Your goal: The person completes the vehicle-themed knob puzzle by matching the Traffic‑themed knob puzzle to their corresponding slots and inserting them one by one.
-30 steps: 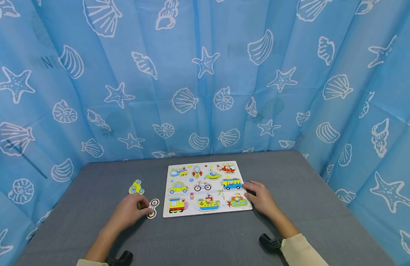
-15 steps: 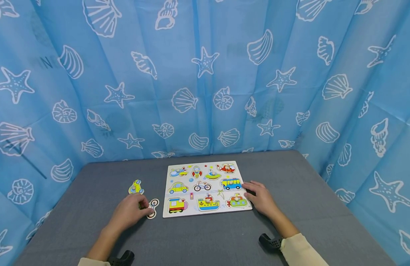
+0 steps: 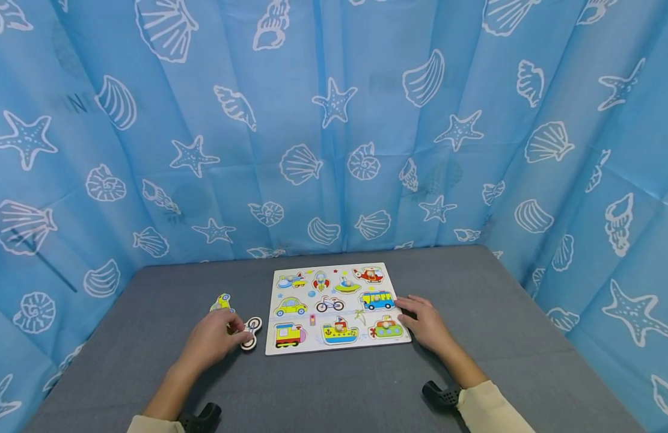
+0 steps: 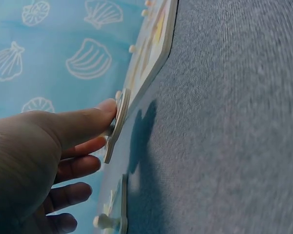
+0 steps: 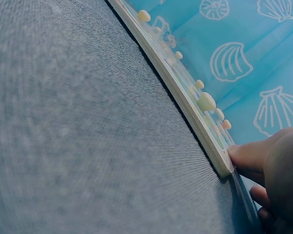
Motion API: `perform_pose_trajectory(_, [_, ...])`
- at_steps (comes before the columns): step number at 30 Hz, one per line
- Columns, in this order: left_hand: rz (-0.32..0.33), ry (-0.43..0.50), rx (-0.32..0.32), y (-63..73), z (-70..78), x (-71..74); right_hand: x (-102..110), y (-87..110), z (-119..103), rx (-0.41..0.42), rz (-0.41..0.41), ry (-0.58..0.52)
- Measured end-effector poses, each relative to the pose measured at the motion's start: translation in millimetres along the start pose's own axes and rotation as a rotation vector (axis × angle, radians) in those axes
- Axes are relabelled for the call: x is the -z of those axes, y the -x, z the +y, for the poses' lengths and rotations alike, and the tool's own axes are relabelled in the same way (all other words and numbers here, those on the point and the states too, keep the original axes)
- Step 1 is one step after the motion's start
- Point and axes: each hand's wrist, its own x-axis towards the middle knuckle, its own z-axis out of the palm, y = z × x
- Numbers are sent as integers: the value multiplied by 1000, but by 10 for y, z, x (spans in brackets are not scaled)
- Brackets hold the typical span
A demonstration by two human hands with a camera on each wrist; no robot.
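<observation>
My left hand (image 3: 210,338) pinches the bicycle puzzle piece (image 3: 254,325) by its knob between thumb and fingers. In the left wrist view the bicycle piece (image 4: 120,117) is off the table, tilted, with its shadow beneath. Just beyond that hand lies a yellow car puzzle piece (image 3: 222,302), partly hidden by it. The white peg puzzle board (image 3: 314,338) lies flat to the right, several vehicle pieces seated in it. My right hand (image 3: 424,323) rests at the board's right edge, its thumb (image 5: 241,155) touching near the corner in the right wrist view.
A grey cloth-covered table (image 3: 334,397) carries everything. Blue curtains (image 3: 334,168) with white shell prints stand behind the table and along its sides. A black wrist mount (image 3: 441,394) hangs below the right wrist.
My left hand has raised the bicycle piece and shifted it slightly away from me, covering more of the yellow car piece. The right hand and the board have not moved.
</observation>
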Motion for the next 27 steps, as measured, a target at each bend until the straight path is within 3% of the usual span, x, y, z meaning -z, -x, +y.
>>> perform_pose_trajectory(11, [2,23,25,-56,94,-60,2,2,-1,4,3,0])
perform_pose_trajectory(27, [11,49,-41,-145,290,-114,-6,5,-10,5,8,0])
